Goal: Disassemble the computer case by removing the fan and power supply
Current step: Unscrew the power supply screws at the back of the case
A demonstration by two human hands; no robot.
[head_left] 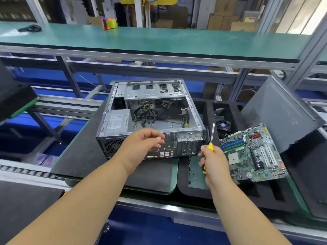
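Observation:
An open grey computer case [154, 96] lies on its side on a dark mat, its rear panel facing me. The silver power supply [117, 122] sits inside at the near left, with black and yellow cables [144, 114] bundled beside it. No fan is clearly visible. My left hand [144, 144] hovers at the case's near top edge, fingers loosely curled, holding nothing that I can make out. My right hand [212, 162] grips a yellow-handled screwdriver [211, 138], shaft pointing up, just right of the case's rear corner.
A green motherboard [254, 152] lies on a black foam tray [192, 190] to the right. The grey side panel [277, 110] leans behind it. Small screws are scattered in the tray [193, 174]. A green shelf [159, 39] runs overhead at the back.

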